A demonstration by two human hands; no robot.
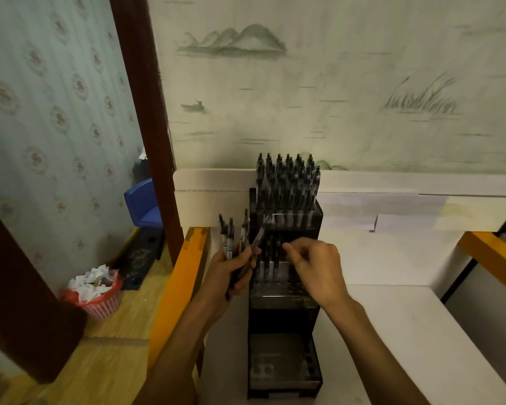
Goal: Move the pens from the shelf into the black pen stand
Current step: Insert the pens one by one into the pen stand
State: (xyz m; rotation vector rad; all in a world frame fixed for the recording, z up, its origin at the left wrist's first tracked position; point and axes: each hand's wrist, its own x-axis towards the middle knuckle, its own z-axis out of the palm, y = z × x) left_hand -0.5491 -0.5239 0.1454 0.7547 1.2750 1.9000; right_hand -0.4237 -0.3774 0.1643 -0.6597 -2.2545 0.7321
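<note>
The left hand (231, 273) is clenched around a fanned bunch of black and clear plastic pens (234, 238), whose clicker ends point up and away just left of the stand. The right hand (316, 267) hovers over the middle tier with its fingers curled and the fingertips (288, 247) pinched at the top of a dark pen (278, 252) that stands in that tier; whether it truly grips this pen or only touches it cannot be told. Both hands meet at the tall, stepped black plastic pen stand (284, 299), which sits on a white shelf surface (406, 317). The stand's raised rear tier is packed with a dense cluster of upright black pens (287, 185), the middle tier holds a few pens along its left part, and the low front tier (281, 361) is a shallow tray nearest the person. Behind the stand runs a pale wall painted with grey-green mountains, reeds and a small boat (195, 107). To the left an orange wooden rail (178, 287) edges the shelf, and beyond it, on the wooden floor, stand a pink mesh wastebasket (100, 299) full of crumpled paper and a blue plastic box (143, 203) by a dark brown post (146, 106).
</note>
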